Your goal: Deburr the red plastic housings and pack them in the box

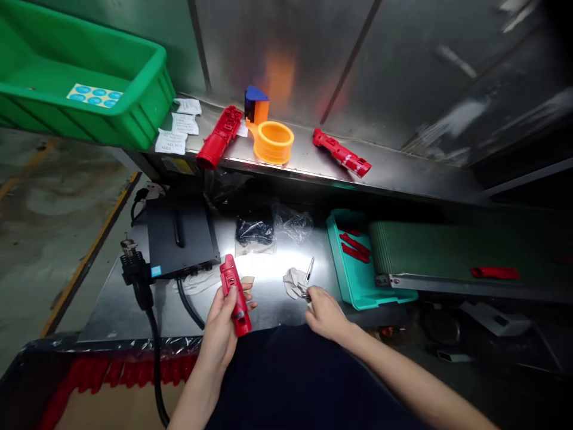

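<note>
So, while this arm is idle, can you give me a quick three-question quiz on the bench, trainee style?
1. Which hand grips a red part?
2. True or false: the orange ring stands on the steel shelf.
3. The part on the green belt is: a) orange, b) blue, c) red.

Key: 1. the left hand; 2. true; 3. c.

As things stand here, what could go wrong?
The red part in the left hand is close to the bench's near edge, so a slip might send it off. The black cord hangs near the left forearm and could snag. The orange ring stands near the shelf's front edge.
</note>
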### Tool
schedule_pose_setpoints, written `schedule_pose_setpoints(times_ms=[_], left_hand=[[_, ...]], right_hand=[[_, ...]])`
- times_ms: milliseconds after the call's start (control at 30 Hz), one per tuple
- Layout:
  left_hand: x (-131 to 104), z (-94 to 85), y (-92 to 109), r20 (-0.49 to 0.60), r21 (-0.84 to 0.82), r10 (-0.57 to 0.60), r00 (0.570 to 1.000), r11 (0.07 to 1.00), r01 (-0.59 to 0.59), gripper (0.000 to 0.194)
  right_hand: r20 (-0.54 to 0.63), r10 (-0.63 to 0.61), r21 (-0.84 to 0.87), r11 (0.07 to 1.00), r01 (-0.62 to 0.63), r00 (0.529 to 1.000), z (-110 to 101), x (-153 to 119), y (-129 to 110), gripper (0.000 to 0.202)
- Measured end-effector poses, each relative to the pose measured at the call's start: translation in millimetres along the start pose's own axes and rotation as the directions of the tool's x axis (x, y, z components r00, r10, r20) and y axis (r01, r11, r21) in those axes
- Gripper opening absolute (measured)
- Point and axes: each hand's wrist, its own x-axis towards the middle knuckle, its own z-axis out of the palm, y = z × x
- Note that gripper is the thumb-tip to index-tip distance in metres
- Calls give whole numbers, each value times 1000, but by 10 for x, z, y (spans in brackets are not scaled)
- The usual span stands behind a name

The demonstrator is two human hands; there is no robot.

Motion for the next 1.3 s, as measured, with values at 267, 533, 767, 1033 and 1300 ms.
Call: schedule_pose_setpoints(times_ms=[267,533,767,1033,1300], left_hand=[[-124,0,-31,165,-217,-65,984,971,100,35],[-475,704,-158,315,-111,10,949,994,26,49],[-664,1164,-363,335,-127,-31,942,989,77,35],[-842,1662,-257,537,-169,-128,833,952,256,33],[-1137,1847,-145,549,38,-250,797,961,275,52]], right_hand=[[-7,512,311,817,-485,859,710,558,686,34],[131,500,662,599,-451,856,522,1040,949,30],[-94,249,969,247,31,964,-130,335,1091,42],[-446,59,779,-467,419,893,-1169,-708,879,37],[-534,-33,833,-191,519,845,-1251,-1168,530,32]])
